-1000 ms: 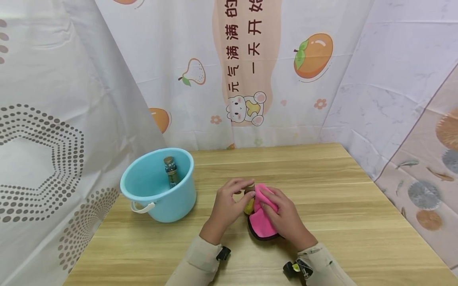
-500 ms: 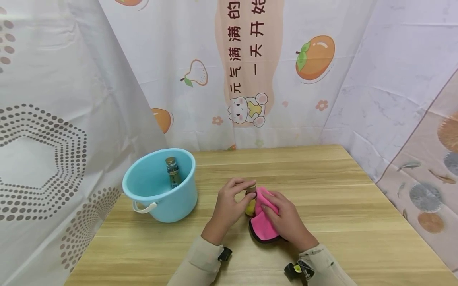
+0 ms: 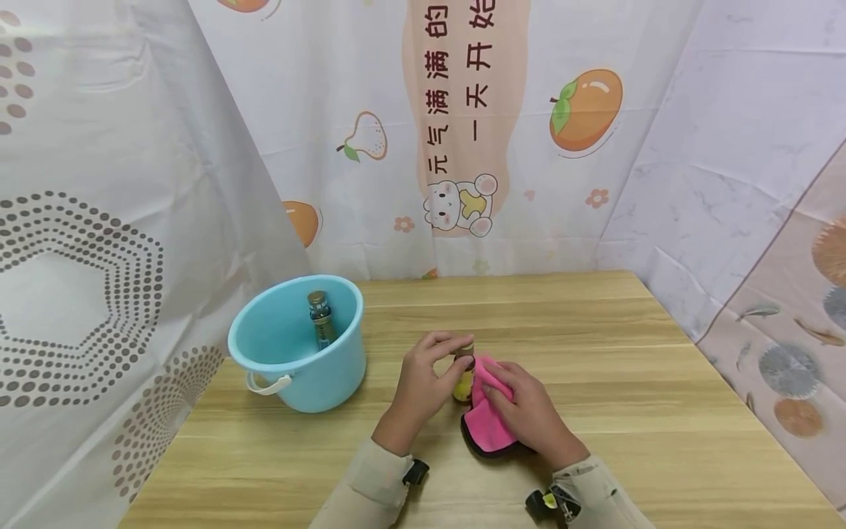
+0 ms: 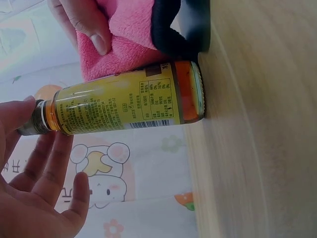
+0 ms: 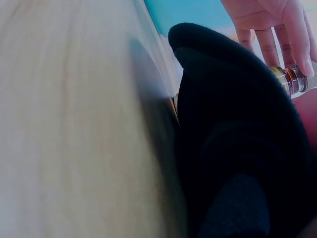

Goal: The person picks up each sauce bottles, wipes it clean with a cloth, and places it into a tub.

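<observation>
Bucket, pale blue, stands left on a wooden table, a gold-capped bottle leaning inside and printed curtains on the far side, in my head feed. At near centre, the person's left hand pinches a yellow-labelled bottle by the neck; the right hand clutches a pink cloth against its right side. My left wrist feed shows the bottle roughly upright, its label bearing fine print and a barcode, orange near the base, the lower fingers spread apart. In my right wrist feed, dark fabric blocks most of the bottle.
</observation>
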The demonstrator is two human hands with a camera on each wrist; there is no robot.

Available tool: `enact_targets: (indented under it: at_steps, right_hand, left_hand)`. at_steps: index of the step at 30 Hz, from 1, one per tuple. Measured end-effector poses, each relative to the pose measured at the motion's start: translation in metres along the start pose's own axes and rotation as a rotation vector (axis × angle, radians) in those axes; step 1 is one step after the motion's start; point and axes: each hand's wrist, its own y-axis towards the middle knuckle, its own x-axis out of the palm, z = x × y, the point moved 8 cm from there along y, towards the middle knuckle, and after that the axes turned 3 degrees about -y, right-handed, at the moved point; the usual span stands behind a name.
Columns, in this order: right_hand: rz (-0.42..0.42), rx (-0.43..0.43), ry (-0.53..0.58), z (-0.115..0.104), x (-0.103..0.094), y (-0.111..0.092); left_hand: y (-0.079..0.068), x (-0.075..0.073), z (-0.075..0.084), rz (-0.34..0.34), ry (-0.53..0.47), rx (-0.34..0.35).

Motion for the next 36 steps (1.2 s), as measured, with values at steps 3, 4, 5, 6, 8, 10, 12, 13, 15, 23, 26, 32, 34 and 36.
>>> enact_targets:
  at_steps: [3,4,5,6,8,10,12,13,15,23,26,32,34,36]
  right_hand:
    - [-0.020,0.016,-0.015,0.0024,0.0020,-0.0001]
    - [-0.026,0.019,-0.017,0.0029,0.0025,-0.0001]
    - [-0.029,0.023,-0.018,0.0035,0.0029,-0.0002]
    - [-0.031,0.024,-0.020,0.0038,0.0030,-0.0001]
    - [-0.036,0.027,-0.021,0.0043,0.0038,0.0000]
    - [-0.038,0.030,-0.020,0.0047,0.0045,0.0001]
    - [-0.040,0.033,-0.023,0.0052,0.0051,0.0003]
    - [-0.042,0.036,-0.025,0.0055,0.0054,0.0004]
    - [-0.046,0.040,-0.029,0.0057,0.0061,0.0005]
    - [-0.057,0.048,-0.032,0.0035,0.0055,0.0004]
    - [-0.057,0.045,-0.038,0.0028,0.0046,0.0006]
    - [-0.021,0.001,-0.061,0.0000,0.0013,0.0017]
    - [-0.008,-0.019,-0.061,-0.0011,0.0011,0.0015]
    - [0.010,-0.039,-0.057,-0.0025,0.0006,0.0009]
  left_hand:
    - [-0.0001,-0.0003,-0.0001,0.001,0.016,-0.009]
    - [-0.0001,-0.0004,0.0001,0.000,0.021,-0.009]
    - [-0.0001,-0.0006,0.0003,0.002,0.025,-0.007]
    - [0.0001,-0.0006,0.0007,0.003,0.029,-0.001]
    - [0.0001,-0.0013,0.0011,0.006,0.035,0.010]
    - [0.0001,-0.0015,0.0009,0.006,0.034,0.016]
    - [0.0001,-0.0016,0.0007,0.004,0.031,0.020]
    - [0.0001,-0.0016,0.0004,0.003,0.028,0.019]
    - [0.0000,-0.0014,-0.0005,-0.001,0.024,0.014]
    - [-0.0011,-0.0023,-0.0007,-0.002,0.012,0.011]
    - [-0.0016,-0.0025,0.0005,0.006,0.021,0.024]
    - [-0.0001,-0.0033,0.0021,0.012,0.047,0.034]
    - [-0.0001,-0.0039,0.0020,0.012,0.048,0.035]
    - [-0.0005,-0.0044,0.0018,0.010,0.047,0.036]
